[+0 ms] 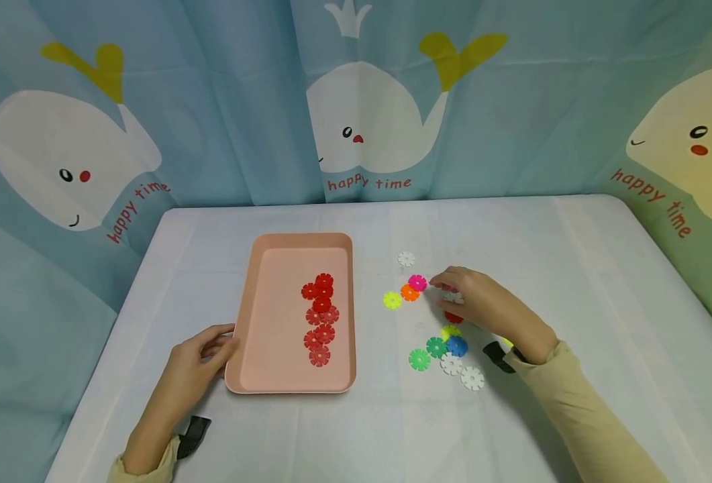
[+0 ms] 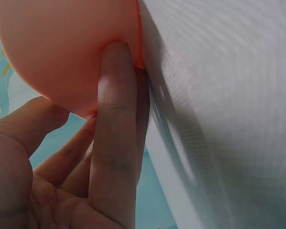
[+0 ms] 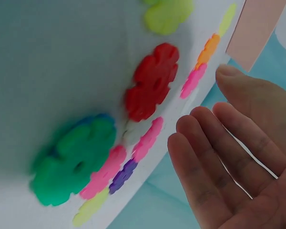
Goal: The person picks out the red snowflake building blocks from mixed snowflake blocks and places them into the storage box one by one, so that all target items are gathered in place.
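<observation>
A pink tray (image 1: 277,376) lies on the table, with several red snowflake discs (image 1: 322,304) along its right half. My left hand (image 1: 195,355) holds the tray at its left side near the front corner; in the left wrist view the thumb meets the rim and the fingers lie against the outer wall (image 2: 52,52). My right hand (image 1: 482,295) hovers over the loose discs, thumb and fingers apart, nothing between them. Nearest to it are a red disc (image 3: 152,82), partly hidden under the hand in the head view, and a pink disc (image 1: 417,282).
Beside the pink disc lie an orange disc (image 1: 409,292) and a yellow one (image 1: 392,300), with a white disc (image 1: 407,259) farther back. Green discs (image 1: 419,359), a blue disc (image 1: 457,346) and white discs (image 1: 472,378) lie nearer the front. A whale-print curtain (image 1: 211,134) hangs behind the table.
</observation>
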Demonstrator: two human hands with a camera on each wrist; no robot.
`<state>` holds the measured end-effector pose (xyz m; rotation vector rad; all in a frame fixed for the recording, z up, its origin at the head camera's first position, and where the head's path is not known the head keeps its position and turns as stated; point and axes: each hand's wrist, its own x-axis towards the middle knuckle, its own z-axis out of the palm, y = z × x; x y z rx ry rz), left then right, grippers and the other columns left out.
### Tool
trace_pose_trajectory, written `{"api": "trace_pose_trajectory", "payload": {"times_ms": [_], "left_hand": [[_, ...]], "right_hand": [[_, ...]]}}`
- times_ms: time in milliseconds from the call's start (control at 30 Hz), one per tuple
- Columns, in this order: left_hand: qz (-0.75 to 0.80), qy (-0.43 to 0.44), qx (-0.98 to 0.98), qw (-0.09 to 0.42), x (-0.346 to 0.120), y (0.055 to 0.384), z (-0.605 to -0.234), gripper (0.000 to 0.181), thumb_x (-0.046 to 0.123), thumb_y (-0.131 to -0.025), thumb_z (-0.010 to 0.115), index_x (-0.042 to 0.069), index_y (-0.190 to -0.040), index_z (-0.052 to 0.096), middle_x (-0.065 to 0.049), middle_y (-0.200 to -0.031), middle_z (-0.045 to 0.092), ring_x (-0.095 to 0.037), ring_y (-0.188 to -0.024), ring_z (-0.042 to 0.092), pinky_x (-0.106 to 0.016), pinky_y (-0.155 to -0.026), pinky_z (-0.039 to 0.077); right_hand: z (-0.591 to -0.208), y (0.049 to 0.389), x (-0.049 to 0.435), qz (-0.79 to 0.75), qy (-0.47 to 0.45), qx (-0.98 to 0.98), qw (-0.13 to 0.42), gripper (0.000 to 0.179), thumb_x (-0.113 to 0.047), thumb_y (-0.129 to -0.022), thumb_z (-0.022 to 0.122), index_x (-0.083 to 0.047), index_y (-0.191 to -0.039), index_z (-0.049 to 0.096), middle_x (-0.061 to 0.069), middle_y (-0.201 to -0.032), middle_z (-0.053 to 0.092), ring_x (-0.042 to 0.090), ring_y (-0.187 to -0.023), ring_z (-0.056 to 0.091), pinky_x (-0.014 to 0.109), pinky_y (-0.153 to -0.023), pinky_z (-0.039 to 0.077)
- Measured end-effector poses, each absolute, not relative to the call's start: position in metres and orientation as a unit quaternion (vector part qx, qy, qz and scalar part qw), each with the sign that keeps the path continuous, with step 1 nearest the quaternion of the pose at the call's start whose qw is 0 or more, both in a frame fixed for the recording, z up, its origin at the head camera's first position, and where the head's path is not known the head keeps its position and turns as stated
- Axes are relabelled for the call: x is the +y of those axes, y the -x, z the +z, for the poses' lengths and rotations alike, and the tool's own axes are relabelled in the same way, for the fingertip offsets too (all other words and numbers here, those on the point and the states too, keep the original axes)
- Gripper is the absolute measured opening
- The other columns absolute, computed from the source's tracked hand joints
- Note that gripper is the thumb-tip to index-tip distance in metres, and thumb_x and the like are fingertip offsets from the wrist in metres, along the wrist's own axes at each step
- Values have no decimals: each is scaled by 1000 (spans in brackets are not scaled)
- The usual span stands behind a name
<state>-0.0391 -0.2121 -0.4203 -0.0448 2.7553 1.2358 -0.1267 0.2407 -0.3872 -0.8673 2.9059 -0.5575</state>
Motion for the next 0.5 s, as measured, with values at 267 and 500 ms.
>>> {"api": "trace_pose_trajectory", "payload": {"times_ms": [267, 500], "left_hand": [[413, 17, 908, 60, -212, 39, -420, 42, 33, -101, 60, 5, -132, 62, -13, -113, 71, -28, -104, 69, -25, -79, 56], [420, 18, 905, 63, -212, 41, -421, 41, 31, -101, 60, 5, -132, 62, -13, -113, 71, -27, -104, 69, -20, -76, 55]], "right_hand": [[-387, 124, 249, -180, 267, 945, 54, 35, -5, -78, 84, 3, -110, 70, 11, -101, 69, 24, -90, 65, 42, -82, 57], [-389, 123, 256, -173, 254, 949, 72, 39, -9, -77, 85, 3, -111, 70, 7, -97, 70, 21, -87, 62, 42, -82, 57]]}}
